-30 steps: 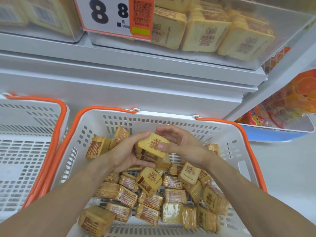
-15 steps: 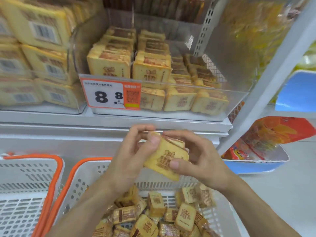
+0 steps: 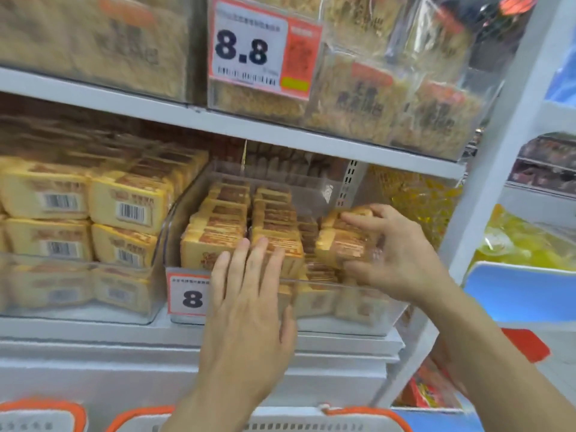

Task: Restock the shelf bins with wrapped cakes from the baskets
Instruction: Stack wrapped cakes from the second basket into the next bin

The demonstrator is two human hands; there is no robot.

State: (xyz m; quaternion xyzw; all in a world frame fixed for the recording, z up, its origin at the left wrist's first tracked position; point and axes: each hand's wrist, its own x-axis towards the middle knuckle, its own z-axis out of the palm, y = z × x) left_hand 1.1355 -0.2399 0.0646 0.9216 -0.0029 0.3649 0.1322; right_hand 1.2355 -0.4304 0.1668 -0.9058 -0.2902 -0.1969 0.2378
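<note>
Wrapped cakes [image 3: 344,244], pale yellow squares in clear film with reddish-brown print, are gripped as a small stack by the right hand [image 3: 397,254], thumb on the near side and fingers curled over the far top. The stack sits at the right end of a clear shelf bin [image 3: 311,283], just above its front rim and beside rows of the same cakes [image 3: 218,226] standing on edge. The left hand [image 3: 249,291] lies flat with straight fingers against the front row, holding nothing, and covers part of a price tag [image 3: 187,294] on the bin. Left of it, another bin [image 3: 81,294] holds bigger yellow packs with barcodes. Orange-rimmed baskets [image 3: 358,416] show along the near bottom edge.
</note>
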